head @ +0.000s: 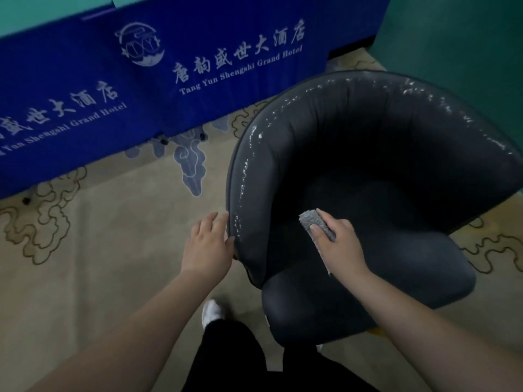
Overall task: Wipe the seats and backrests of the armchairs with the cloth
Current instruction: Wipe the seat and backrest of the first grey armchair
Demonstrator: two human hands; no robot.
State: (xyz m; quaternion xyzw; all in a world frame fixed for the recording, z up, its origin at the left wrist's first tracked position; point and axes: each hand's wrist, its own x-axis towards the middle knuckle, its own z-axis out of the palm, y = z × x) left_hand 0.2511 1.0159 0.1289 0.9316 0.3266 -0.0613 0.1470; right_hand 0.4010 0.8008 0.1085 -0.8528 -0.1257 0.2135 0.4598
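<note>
Head view, looking down: dark grey armchair [368, 165] sits on a beige patterned carpet [99, 250], its curved backrest wrapping round the seat, with white flaky wear marks along the top rim. Right hand [336, 247] holds a folded grey cloth [317, 223], fingers and thumb curled round it, and presses it against the inner face of the chair's left side wall, low down near where it meets the seat cushion. One end of the cloth sticks out past the fingertips; a thin edge also shows below the wrist. Left hand [208, 244] is flat with fingers straight and close together, fingertips touching the outer edge of the same side wall. Both forearms are bare. Black trousers [226, 357] and a white shoe [211, 311] show at bottom centre, just beside the seat's front corner. Blue table skirt [141, 80] with white hotel lettering hangs behind, well apart from the chair.
</note>
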